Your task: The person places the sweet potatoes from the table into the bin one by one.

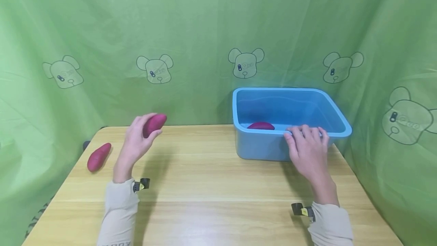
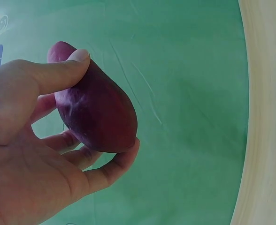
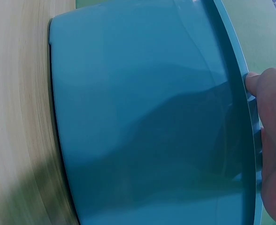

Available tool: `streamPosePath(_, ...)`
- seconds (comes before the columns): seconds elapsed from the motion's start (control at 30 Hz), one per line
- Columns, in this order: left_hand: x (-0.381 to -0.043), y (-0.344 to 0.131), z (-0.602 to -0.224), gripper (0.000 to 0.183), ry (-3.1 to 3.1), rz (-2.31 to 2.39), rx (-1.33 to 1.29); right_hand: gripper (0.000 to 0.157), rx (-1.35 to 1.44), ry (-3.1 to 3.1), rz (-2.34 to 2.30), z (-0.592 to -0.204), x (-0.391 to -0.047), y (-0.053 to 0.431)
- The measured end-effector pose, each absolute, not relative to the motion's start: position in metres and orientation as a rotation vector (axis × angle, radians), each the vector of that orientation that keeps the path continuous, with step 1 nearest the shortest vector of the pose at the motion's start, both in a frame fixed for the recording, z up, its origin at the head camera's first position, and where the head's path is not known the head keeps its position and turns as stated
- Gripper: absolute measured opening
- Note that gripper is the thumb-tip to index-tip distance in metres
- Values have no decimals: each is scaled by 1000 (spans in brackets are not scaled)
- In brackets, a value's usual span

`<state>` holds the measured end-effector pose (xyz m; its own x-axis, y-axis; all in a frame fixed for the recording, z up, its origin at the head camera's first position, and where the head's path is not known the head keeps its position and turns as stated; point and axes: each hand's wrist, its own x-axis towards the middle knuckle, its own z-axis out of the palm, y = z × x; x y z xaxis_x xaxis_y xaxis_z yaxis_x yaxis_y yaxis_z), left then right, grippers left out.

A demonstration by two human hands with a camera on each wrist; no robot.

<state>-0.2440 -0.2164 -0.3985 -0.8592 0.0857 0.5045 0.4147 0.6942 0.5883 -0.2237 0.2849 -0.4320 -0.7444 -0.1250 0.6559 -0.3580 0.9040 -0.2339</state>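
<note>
My left hand [image 1: 134,139] holds a purple-red sweet potato [image 1: 155,124] above the table, thumb on one side and fingers round the other. In the left wrist view the sweet potato [image 2: 95,108] shows its tapered end near the thumb tip. A second sweet potato [image 1: 99,157] lies on the table, left of that hand. At the right, my right hand [image 1: 308,151] grips the near rim of a blue plastic bin [image 1: 263,145], its fingers bent over the edge. Inside the bin lies another sweet potato [image 1: 261,125], partly hidden by the front wall.
The wooden table [image 1: 198,185] carries the bin at its back right. A green curtain [image 1: 198,29] with printed bear heads encloses the table's back and both sides. The bin's right end reaches close to the curtain.
</note>
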Motion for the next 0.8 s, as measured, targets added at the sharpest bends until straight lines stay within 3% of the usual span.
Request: streamPosePath(0.8, -251, -186, -395, 57, -2460, -1050, -442, 34, 349, -2392, 464, -433, -224, 285)
